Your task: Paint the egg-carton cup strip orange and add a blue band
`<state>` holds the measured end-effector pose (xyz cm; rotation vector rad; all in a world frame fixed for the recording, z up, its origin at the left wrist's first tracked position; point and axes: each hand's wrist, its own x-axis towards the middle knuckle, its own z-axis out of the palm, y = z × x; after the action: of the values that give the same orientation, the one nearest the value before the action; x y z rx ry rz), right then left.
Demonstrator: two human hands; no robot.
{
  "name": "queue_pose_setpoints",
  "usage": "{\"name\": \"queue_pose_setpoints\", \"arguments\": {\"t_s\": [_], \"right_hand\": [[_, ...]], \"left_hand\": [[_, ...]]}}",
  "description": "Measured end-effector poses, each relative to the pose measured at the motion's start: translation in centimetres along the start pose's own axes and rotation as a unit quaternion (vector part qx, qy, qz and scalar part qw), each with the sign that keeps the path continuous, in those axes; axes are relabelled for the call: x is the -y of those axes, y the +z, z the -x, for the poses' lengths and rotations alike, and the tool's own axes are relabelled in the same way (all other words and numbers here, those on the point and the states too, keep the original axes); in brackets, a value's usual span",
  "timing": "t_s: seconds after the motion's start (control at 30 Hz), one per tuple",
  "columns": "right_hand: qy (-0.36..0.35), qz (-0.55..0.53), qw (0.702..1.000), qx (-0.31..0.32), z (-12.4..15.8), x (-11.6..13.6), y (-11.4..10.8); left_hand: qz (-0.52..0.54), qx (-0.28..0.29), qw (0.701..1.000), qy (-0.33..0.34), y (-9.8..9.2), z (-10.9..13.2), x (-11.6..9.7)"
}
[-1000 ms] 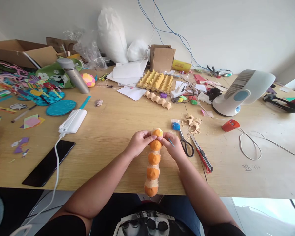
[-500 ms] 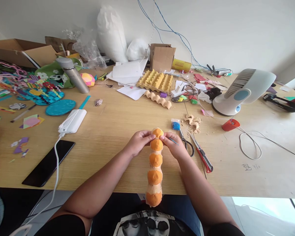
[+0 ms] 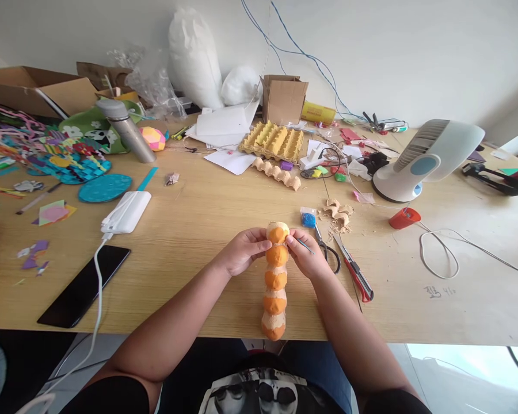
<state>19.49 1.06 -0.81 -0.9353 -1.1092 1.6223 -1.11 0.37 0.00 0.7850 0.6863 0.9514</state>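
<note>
Between my hands is a strip of egg carton [image 3: 276, 280] with several bumps in a row, each covered in orange on top. It points toward me, its near end reaching the table edge. My left hand [image 3: 247, 252] pinches the left side of its far end between thumb and fingers. On the opposite side, my right hand [image 3: 304, 253] grips the same end. A thin blue stick [image 3: 305, 246] also lies in my right hand, its tip poking out past the fingers. Black scissors [image 3: 328, 250] and a red utility knife [image 3: 357, 273] lie just right of that hand.
A blue lump of clay [image 3: 308, 218] and carton scraps [image 3: 339, 214] sit beyond my right hand. Farther back are a yellow egg tray [image 3: 273, 142] and a white fan [image 3: 431, 158]. To the left lie a black phone [image 3: 84, 287] and a white power bank [image 3: 129, 213] with its cable.
The near end of the egg carton strip has tipped, so it appears shorter and higher in view. My hands hold nearly the same place, still gripping its far end.
</note>
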Motion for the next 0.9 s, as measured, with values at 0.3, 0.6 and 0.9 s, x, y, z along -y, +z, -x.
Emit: {"name": "queue_pose_setpoints", "arguments": {"t_s": [0.3,0.6,0.9], "right_hand": [[-0.019,0.009,1.0,0.012,0.2,0.0,0.5],[-0.003,-0.073,0.997,0.03,0.1,-0.3,0.7],[0.004,-0.101,0.994,0.041,0.1,-0.5,0.5]], "left_hand": [[-0.015,-0.075,0.996,0.036,0.7,-0.1,0.3],[0.013,-0.064,0.997,0.031,1.0,-0.1,0.8],[0.029,-0.074,0.996,0.034,1.2,-0.1,0.6]]}}
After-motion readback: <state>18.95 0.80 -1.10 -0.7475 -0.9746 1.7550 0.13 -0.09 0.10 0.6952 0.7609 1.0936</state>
